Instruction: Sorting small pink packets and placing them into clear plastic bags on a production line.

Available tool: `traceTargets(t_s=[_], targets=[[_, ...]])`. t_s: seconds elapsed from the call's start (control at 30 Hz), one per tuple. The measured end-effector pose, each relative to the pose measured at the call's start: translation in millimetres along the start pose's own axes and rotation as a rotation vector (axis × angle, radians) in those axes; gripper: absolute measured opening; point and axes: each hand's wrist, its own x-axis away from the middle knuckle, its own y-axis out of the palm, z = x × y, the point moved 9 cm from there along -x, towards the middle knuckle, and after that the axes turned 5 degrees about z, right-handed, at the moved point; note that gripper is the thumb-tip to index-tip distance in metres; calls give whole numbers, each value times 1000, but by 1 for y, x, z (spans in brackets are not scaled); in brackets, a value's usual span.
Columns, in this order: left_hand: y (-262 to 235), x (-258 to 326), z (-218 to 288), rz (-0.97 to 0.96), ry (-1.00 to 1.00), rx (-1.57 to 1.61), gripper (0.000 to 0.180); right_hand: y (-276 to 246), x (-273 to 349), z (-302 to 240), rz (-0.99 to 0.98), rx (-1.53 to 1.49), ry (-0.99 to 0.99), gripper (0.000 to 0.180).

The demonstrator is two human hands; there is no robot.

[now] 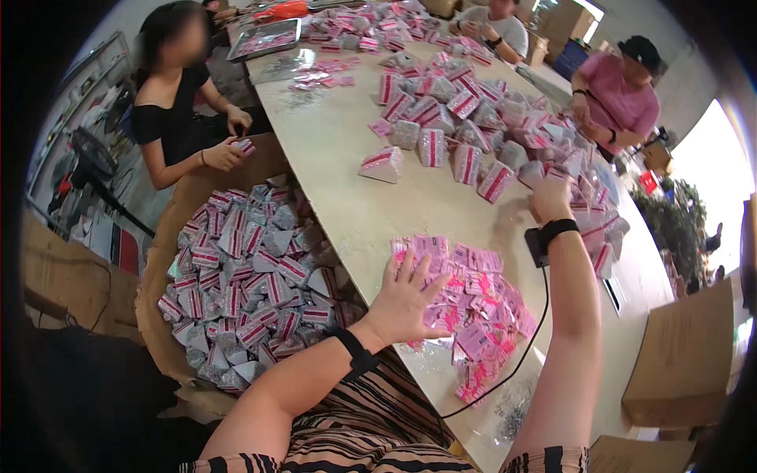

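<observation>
My left hand is spread flat, palm down, at the left side of a heap of pink printed cards near the table's edge. It touches the cards and has nothing gripped in it. Farther off to the right, my right hand reaches to the near edge of a big pile of silvery wedge-shaped packs with pink bands. Its fingers are curled and partly hidden by the hand itself, so what they hold does not show. Dark bands circle both my wrists.
A large cardboard box full of banded packs stands left of the pale table. A black cable runs from a small black device at my right wrist across the cards. Co-workers sit around the table; a metal tray lies far left.
</observation>
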Motion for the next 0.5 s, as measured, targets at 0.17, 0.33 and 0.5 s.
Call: traceTargets(t_s=[0.17,0.33,0.5], targets=[[-10,6,-10,-10,-11,-29,97,-183,22,-210,683,-314,-530,35],[-3,-3,-1,3,58,4,95,-168,-3,-299,579,-211,-616,35],[-4,-6,2,-73,21,-21,96,-106,-56,-232,547,-219,-435,31]])
